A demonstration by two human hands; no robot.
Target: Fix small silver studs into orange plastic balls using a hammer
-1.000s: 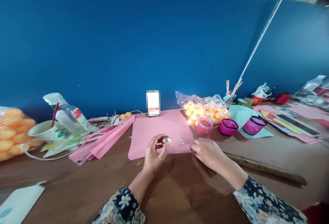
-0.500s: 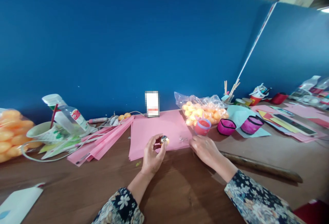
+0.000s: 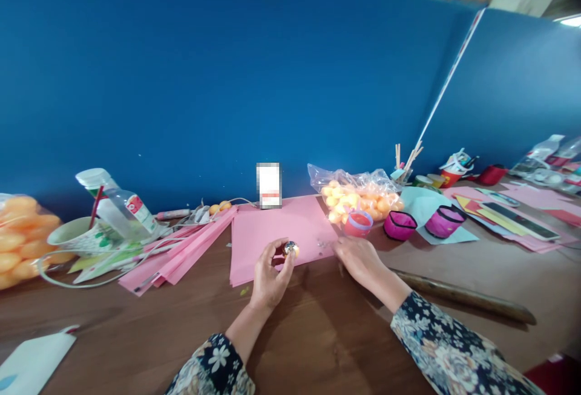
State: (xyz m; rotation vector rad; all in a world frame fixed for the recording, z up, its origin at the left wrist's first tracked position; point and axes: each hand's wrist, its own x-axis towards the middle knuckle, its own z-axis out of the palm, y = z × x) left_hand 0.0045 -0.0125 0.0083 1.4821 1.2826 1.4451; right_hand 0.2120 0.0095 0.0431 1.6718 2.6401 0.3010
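Between the thumb and fingers of my left hand (image 3: 271, 275) is a small shiny ball (image 3: 290, 249), mirror-like with a gold lower side. It is held above the front edge of a stack of pink paper (image 3: 276, 225). My right hand (image 3: 361, 261) is over the right front corner of that stack, fingers drawn together and pointing down. What they hold, if anything, is hidden. Just left of its fingertips lie several tiny clear or silvery bits (image 3: 323, 245) on the pink paper. A small red cup with a lilac rim (image 3: 358, 224) stands right behind this hand.
Behind the cup lies a clear bag of orange balls (image 3: 363, 196), with two magenta holders (image 3: 400, 225) beside it. A wooden stick (image 3: 463, 295) lies right of my forearm. Pink strips (image 3: 181, 256), a tilted bottle (image 3: 120, 204) and another ball bag (image 3: 22, 238) are left. A blue partition (image 3: 227, 80) rises behind.
My right hand and forearm have shifted slightly left, fingertips nearer the tiny bits. My left hand still holds the shiny ball in nearly the same spot.
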